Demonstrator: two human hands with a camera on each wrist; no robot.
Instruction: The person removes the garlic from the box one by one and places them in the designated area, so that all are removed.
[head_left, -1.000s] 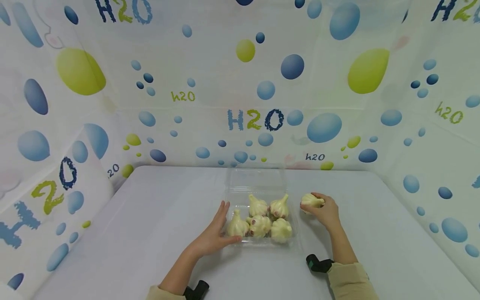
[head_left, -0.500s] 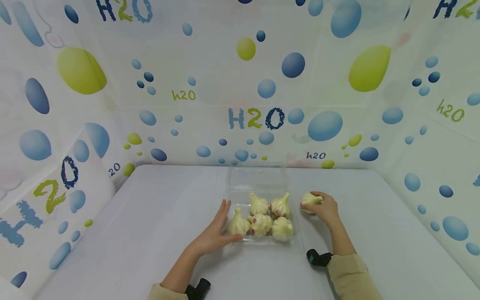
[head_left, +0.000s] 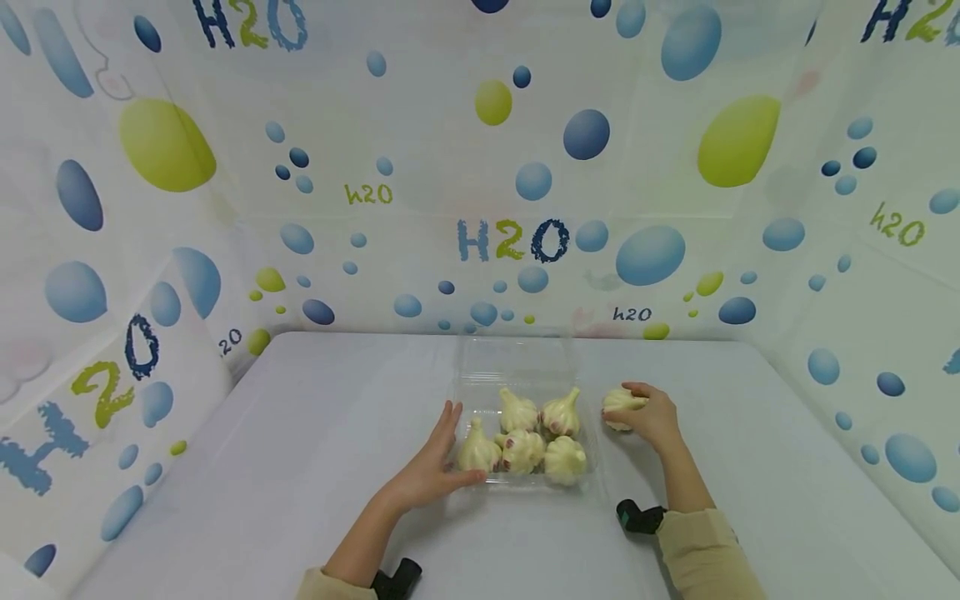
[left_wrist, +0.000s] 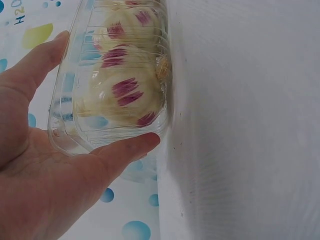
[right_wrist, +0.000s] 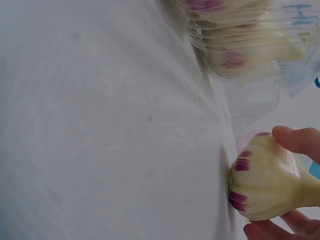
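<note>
A clear plastic clamshell container stands on the table with its lid lifted back. Several garlic bulbs with purple streaks sit inside. My left hand rests against the container's left side, fingers straight and spread, thumb along the front left corner. The left wrist view shows fingertips and thumb touching the plastic wall. To the right of the container, my right hand holds one more garlic bulb between thumb and fingers. In the right wrist view, this bulb lies on its side, its base at the table surface.
A white-covered table spreads around the container. Behind it and at the sides hangs a white curtain printed with blue and green drops. Black wrist devices sit under both forearms.
Both hands, the container and the bulbs stay in nearly the same places. Only a slight shift of the head view shows.
</note>
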